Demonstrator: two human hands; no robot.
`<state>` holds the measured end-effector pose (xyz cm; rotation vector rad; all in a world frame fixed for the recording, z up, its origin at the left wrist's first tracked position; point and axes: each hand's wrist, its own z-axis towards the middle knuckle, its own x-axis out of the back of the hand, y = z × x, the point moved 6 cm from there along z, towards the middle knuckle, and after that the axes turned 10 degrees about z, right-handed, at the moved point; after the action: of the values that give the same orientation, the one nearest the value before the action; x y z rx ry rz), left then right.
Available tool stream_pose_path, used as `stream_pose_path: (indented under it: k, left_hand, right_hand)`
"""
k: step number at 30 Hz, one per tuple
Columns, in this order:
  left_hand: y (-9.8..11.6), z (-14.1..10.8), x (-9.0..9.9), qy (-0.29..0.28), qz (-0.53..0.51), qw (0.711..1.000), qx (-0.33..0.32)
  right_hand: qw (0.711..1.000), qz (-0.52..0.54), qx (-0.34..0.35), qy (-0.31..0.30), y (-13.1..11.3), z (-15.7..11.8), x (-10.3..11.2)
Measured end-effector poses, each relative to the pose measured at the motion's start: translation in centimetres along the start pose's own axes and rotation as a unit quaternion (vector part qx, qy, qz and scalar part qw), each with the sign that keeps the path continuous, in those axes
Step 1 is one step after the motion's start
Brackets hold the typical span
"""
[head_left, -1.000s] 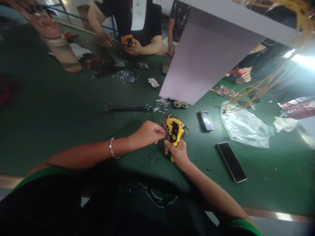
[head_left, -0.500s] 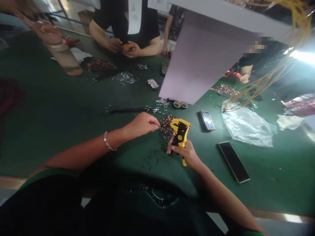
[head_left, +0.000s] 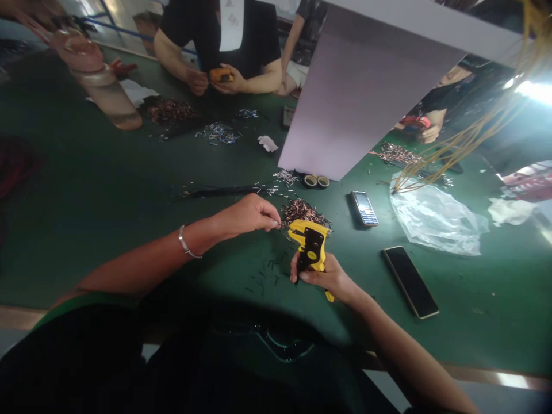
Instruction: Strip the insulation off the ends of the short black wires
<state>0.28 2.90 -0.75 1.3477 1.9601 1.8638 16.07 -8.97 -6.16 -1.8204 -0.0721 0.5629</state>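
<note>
A yellow-and-black pistol-grip plastic wire stripper [head_left: 309, 247] sits clenched in the person's R hand [head_left: 322, 278], fingers wrapped round its handle, just above the green work mat [head_left: 483, 322]. L hand [head_left: 245, 215], a silver bangle [head_left: 185, 242] at its wrist, comes in from the left, fingertips pinched on what looks like a thin dark wire piece [head_left: 279, 223], too small to tell for sure, right beside the tool.

Just above the grip lies a loose heap of short copper-tipped wire pieces [head_left: 304, 212], a sizeable amount on hand. Short black wire bits [head_left: 267, 273] lie strewn just left of and below the R hand. Further up, past the heap: a thin bundle of long black wires [head_left: 219, 191], a small pile of silvery pieces [head_left: 285, 176], two small tape rolls [head_left: 315, 181].

To the right of the grip: a silver keypad mobile phone [head_left: 364, 209], a black smartphone w/ gold edge [head_left: 410, 282], a clear plastic bag [head_left: 437, 219], yellow wire bundle [head_left: 452, 149] hanging above it. A pale grey upright panel [head_left: 362, 98] stands across the bench. Opposite, a co-worker's hands [head_left: 219, 79] hold a similar yellow tool [head_left: 221, 75], w/ more wire piles nearby. Factory floor beyond.
</note>
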Motion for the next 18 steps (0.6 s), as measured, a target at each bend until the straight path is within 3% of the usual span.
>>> stream_pose_path:
  k: [11, 18]
  left_hand:
    - [-1.0, 0.5, -1.0, -0.066, -0.061, 0.996, 0.006]
    - [-0.8, 0.5, -0.9, -0.042, -0.032, 0.999, 0.007]
  right_hand:
    - [1.0, -0.001, 0.001, -0.02, -0.1, -0.1, -0.6]
    - [1.0, -0.023, -0.004, -0.017, 0.1, -0.1, -0.6]
